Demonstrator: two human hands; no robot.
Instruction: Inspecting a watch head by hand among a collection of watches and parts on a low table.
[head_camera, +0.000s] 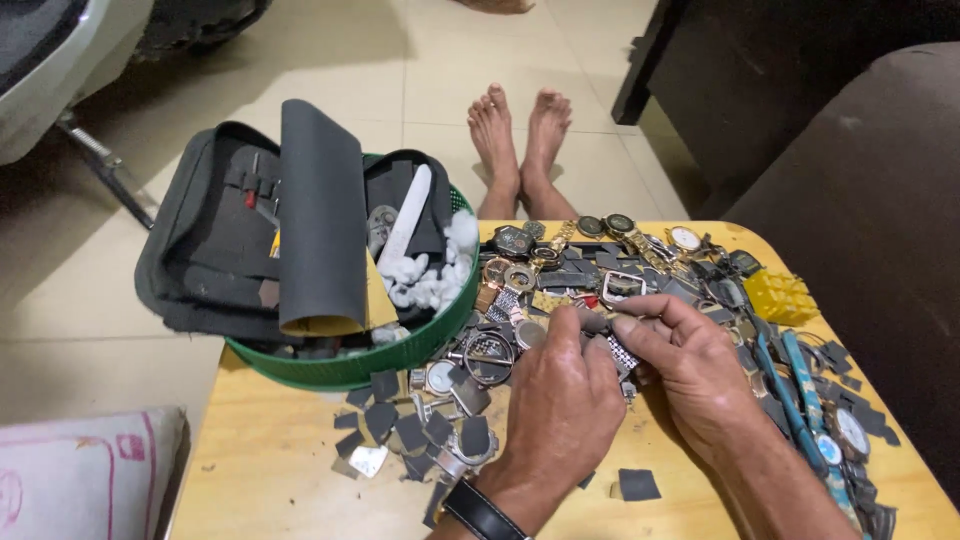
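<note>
My left hand (562, 402) and my right hand (690, 372) meet over the middle of a small wooden table (280, 480). Together they pinch a metal watch bracelet piece (622, 352) between fingertips. The left wrist wears a black band (480, 512). Around the hands lies a heap of watch parts (520, 290): cases, dials, metal bands and small dark grey pieces of abrasive paper (410, 430). A round watch case ring (488, 356) sits just left of my left hand.
A green round basket (350, 368) on the table's far left holds a black tool pouch (210, 250), a rolled grey sheet (320, 215), a white file and cotton wads. A yellow plastic box (780, 296) and blue straps (800, 390) lie right. My bare feet (520, 140) rest on the tiled floor.
</note>
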